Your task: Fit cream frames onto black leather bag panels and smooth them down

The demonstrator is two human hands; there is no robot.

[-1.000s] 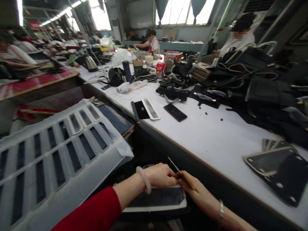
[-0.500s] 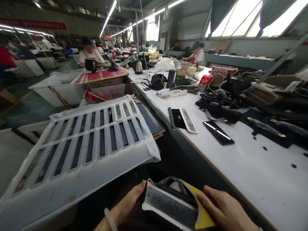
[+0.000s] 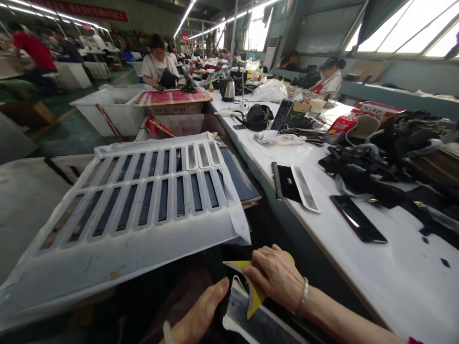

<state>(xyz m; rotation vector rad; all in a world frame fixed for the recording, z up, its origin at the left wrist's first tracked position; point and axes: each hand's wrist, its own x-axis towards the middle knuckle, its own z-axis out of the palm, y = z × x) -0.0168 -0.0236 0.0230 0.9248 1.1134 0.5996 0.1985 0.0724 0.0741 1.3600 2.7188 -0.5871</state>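
Note:
At the bottom centre, my left hand point(image 3: 204, 310) grips the left end of a black item point(image 3: 258, 315) with a dark grey panel edged in white. My right hand point(image 3: 278, 274), with a bracelet on its wrist, is closed on a bent yellow sheet point(image 3: 256, 294) that lies over the panel's upper edge. The lower part of the black item runs out of the picture. To the left, a white slotted sheet point(image 3: 122, 253) holds three white-framed strips point(image 3: 203, 155) in its upper right slots.
On the white table point(image 3: 362, 267) at the right lie a black flap with a white-framed strip point(image 3: 304, 188), a dark phone point(image 3: 358, 218) and black bag parts point(image 3: 398, 191). White bins point(image 3: 103, 114) stand at the left. People work at the back.
My right hand has moved left and up with the yellow sheet, from the black item's right end to over its panel. The view has turned left. My left hand keeps its grip.

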